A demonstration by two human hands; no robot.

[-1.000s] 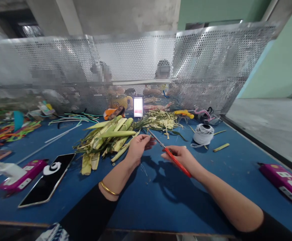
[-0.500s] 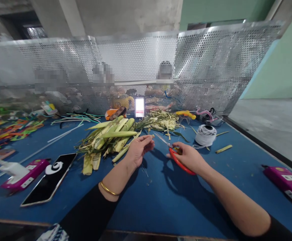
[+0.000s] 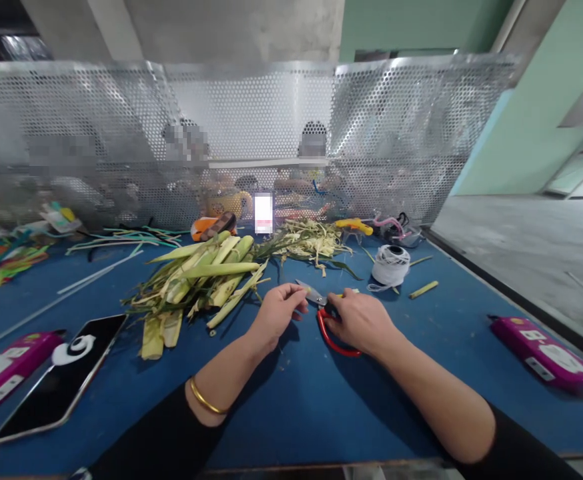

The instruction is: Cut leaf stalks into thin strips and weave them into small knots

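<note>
My left hand is closed in a pinch above the middle of the blue table. Whatever its fingertips hold is too small to make out. Red-handled scissors are in my right hand, their metal blades pointing left at the left fingertips. A small yellowish piece shows by the right fingers; whether it is gripped too, I cannot tell. Left of my hands lies a heap of green corn husks. Behind them is a pile of shredded husk.
A white string spool and a short stalk piece lie to the right. Purple power strips flank the table, with a phone at left. Across the back stands a perforated metal screen, people behind it.
The scissors have come in to the left fingertips, with the right hand turned more over them. The left hand stays pinched. The whole view has swung slightly to the right.
</note>
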